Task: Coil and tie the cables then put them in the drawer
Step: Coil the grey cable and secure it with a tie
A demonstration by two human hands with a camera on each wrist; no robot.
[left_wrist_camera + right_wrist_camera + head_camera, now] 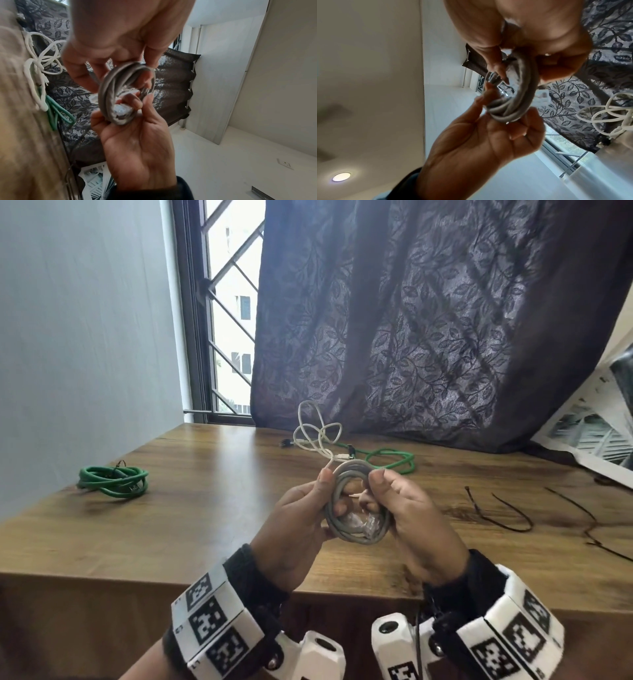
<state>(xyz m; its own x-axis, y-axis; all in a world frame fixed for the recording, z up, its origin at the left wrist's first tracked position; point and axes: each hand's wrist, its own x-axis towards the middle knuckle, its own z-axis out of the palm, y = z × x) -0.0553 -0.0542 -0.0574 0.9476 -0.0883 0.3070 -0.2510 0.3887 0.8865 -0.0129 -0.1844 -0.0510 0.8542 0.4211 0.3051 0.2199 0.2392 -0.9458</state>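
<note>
I hold a grey cable, wound into a small coil, just above the wooden table. My left hand pinches the coil's left side. My right hand grips its right side, fingers hooked through the ring. A clear plug lies inside the coil. In the left wrist view the grey coil sits between both hands. The right wrist view shows the coil held the same way. A coiled green cable lies at the table's left.
A loose white cable and a loose green cable lie at the table's back by the dark curtain. Black ties lie on the right. Printed paper leans at the far right. The table's front edge is below my wrists.
</note>
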